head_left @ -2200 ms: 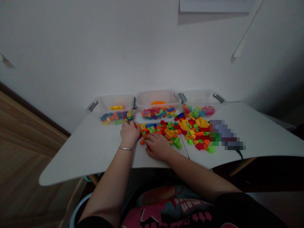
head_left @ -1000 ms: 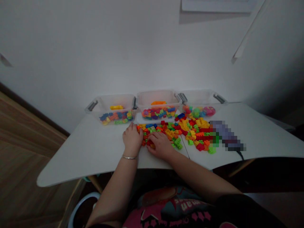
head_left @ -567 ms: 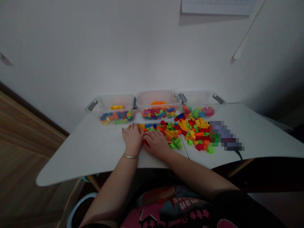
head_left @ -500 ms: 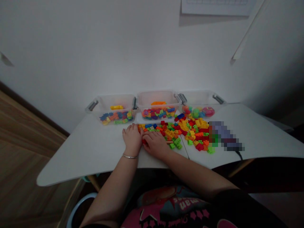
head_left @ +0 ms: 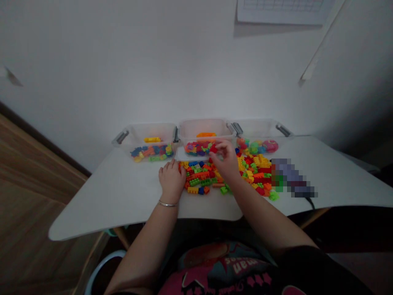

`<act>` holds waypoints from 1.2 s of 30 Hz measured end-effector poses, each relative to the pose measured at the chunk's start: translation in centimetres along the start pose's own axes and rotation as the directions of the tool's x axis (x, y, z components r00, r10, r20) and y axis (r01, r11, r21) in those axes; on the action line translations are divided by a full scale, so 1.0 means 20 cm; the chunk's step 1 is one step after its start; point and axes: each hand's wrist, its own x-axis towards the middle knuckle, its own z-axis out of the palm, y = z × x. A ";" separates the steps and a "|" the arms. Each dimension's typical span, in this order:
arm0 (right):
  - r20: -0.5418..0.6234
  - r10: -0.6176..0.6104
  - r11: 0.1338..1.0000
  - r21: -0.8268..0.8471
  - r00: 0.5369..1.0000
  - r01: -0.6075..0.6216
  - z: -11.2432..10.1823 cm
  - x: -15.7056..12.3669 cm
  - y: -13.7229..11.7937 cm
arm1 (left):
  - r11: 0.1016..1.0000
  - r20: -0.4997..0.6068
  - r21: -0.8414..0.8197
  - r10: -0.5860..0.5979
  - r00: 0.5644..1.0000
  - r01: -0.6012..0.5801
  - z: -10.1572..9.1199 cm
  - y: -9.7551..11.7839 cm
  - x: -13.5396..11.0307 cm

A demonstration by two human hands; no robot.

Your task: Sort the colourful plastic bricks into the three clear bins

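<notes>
A loose pile of colourful toy building bricks (head_left: 201,176) lies on the white table. Against the pile's left edge rests my left hand (head_left: 172,178), palm down, with its fingers loosely stretched and its thumb beside the bricks. My right hand (head_left: 226,161) is raised over the back of the pile, in front of the middle clear box (head_left: 181,130). Between its thumb and fingers is a small red brick (head_left: 213,148); the fingers partly cover it.
On either side of the middle box stand a left clear box (head_left: 129,135) with small toy pieces and a right clear box (head_left: 260,128) with round colourful toys. A pixelated object (head_left: 291,176) with a black cord lies right of the bricks. The wall rises behind.
My right hand has left my left hand's side and moved up and right toward the middle box, carrying a red brick. Bricks it covered now show. The left hand stays put.
</notes>
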 end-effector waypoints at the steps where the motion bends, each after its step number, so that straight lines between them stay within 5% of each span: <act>1: -0.050 -0.014 1.000 0.013 0.999 0.014 -0.02 0.06 0.02 | 1.000 -0.003 -0.003 0.004 1.000 -0.004 0.00 0.00 0.00; 5: -0.160 -0.026 0.999 -0.031 0.987 0.021 -0.08 0.33 0.10 | 1.000 -0.001 0.006 0.020 1.000 -0.020 0.02 -0.01 0.00; 13: -0.039 0.025 0.921 -0.387 0.999 -0.038 -0.13 0.58 0.23 | 0.999 0.055 0.051 0.009 0.998 -0.011 0.04 -0.02 -0.01; 19: 0.082 0.225 0.786 -0.604 0.971 -0.132 -0.10 0.57 0.27 | 0.999 0.073 0.034 0.021 0.997 -0.023 0.03 -0.01 -0.01; 25: 0.085 0.265 0.849 -0.492 0.961 -0.191 -0.11 0.58 0.29 | 0.998 0.046 0.054 0.036 0.998 -0.039 0.04 -0.02 -0.01; 29: 0.046 0.134 0.913 -0.394 0.990 -0.105 -0.15 0.54 0.25 | 0.998 0.048 0.046 0.035 0.998 -0.037 0.04 -0.02 -0.01; 33: -0.061 -0.029 0.941 -0.339 0.998 0.007 -0.18 0.35 0.15 | 0.998 0.049 0.049 0.035 0.998 -0.038 0.04 -0.02 -0.01; 36: 0.045 -0.054 0.935 -0.347 0.998 0.066 -0.18 0.15 0.11 | 0.998 0.057 0.050 0.035 0.998 -0.038 0.05 -0.02 -0.01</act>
